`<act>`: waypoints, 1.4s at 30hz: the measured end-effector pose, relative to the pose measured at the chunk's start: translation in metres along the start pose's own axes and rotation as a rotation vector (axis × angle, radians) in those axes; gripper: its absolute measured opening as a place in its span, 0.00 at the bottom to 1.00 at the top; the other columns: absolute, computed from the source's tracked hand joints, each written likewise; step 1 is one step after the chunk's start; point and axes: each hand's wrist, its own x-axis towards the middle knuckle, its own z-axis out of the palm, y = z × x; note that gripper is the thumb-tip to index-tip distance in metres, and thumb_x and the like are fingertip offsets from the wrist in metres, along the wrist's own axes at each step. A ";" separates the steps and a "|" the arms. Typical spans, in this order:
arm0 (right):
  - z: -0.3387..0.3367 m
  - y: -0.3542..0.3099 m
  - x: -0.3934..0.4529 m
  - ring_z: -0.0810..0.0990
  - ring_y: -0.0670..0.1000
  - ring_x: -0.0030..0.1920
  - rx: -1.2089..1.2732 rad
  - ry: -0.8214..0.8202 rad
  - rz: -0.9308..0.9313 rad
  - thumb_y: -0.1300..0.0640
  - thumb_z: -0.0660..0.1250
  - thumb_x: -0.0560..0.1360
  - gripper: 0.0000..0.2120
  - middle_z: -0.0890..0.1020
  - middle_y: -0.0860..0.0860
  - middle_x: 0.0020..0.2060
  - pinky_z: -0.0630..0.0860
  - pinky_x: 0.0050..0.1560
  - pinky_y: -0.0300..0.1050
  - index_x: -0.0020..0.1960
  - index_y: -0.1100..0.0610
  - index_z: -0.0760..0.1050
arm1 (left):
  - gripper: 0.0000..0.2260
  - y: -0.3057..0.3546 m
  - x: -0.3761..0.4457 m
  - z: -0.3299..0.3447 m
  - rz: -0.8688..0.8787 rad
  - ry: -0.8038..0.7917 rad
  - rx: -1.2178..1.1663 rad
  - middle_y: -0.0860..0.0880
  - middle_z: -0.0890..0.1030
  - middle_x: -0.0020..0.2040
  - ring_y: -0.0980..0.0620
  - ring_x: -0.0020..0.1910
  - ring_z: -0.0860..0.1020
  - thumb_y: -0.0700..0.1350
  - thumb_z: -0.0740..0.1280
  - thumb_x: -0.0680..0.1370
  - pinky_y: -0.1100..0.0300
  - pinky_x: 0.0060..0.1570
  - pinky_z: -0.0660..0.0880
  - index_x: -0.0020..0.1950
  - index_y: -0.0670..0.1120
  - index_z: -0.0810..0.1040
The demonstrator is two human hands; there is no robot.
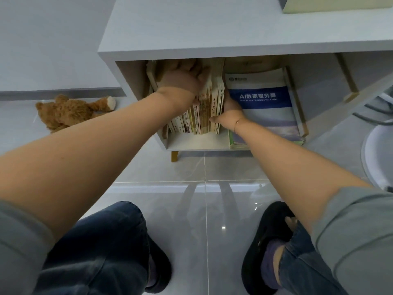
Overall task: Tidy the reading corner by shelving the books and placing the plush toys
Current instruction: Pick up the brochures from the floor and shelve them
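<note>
Inside, both hands' grips clamp the upright books (209, 111), fingertips hidden.

L hand (182, 78) fingertips hidden behind books (204, 111); pale box (338, 5) cut off at top edge.

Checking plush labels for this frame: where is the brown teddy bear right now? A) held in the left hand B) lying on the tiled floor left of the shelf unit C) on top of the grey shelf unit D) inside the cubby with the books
B: the brown teddy bear lies on the grey tiled floor, left of the grey shelf unit, while both hands are at the upright books in the cubby.
</note>
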 end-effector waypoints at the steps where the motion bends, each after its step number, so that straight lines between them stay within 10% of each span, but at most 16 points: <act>1: -0.004 0.001 0.000 0.74 0.55 0.65 -0.056 -0.006 -0.035 0.63 0.74 0.69 0.37 0.75 0.55 0.64 0.71 0.65 0.49 0.73 0.54 0.60 | 0.39 -0.002 0.000 0.002 -0.001 0.003 -0.001 0.43 0.52 0.79 0.42 0.78 0.50 0.52 0.67 0.77 0.46 0.74 0.52 0.79 0.46 0.46; 9: -0.010 0.003 0.010 0.75 0.56 0.64 -0.360 -0.049 -0.138 0.57 0.75 0.69 0.35 0.76 0.56 0.64 0.73 0.64 0.52 0.71 0.57 0.63 | 0.41 0.004 0.000 0.004 -0.038 0.018 0.071 0.40 0.56 0.78 0.41 0.76 0.53 0.59 0.64 0.76 0.45 0.72 0.53 0.79 0.41 0.47; 15: -0.018 0.007 0.007 0.72 0.55 0.67 -0.183 -0.100 -0.110 0.61 0.73 0.71 0.49 0.71 0.55 0.69 0.71 0.66 0.53 0.78 0.50 0.42 | 0.35 0.009 0.000 0.008 -0.053 0.064 -0.003 0.42 0.57 0.78 0.43 0.76 0.54 0.54 0.63 0.79 0.46 0.73 0.51 0.79 0.43 0.48; 30: -0.003 0.036 -0.004 0.80 0.52 0.53 -0.224 -0.022 -0.127 0.51 0.69 0.75 0.13 0.82 0.52 0.53 0.76 0.53 0.45 0.57 0.56 0.76 | 0.35 0.010 -0.006 0.009 -0.028 0.120 0.086 0.35 0.63 0.73 0.37 0.73 0.61 0.45 0.65 0.78 0.44 0.72 0.52 0.77 0.35 0.50; 37: -0.016 0.050 -0.028 0.71 0.55 0.66 -0.323 0.080 -0.161 0.46 0.64 0.77 0.23 0.74 0.52 0.66 0.69 0.61 0.47 0.69 0.52 0.69 | 0.46 0.020 -0.011 0.003 -0.077 0.095 0.026 0.39 0.64 0.74 0.40 0.73 0.62 0.71 0.59 0.72 0.42 0.71 0.55 0.78 0.41 0.50; 42: -0.025 0.096 -0.061 0.39 0.58 0.77 -0.645 -0.127 -0.019 0.31 0.56 0.74 0.40 0.40 0.50 0.77 0.42 0.72 0.66 0.77 0.42 0.41 | 0.40 0.044 -0.006 -0.002 -0.136 0.080 0.006 0.38 0.57 0.76 0.34 0.72 0.60 0.68 0.58 0.75 0.33 0.69 0.55 0.78 0.57 0.38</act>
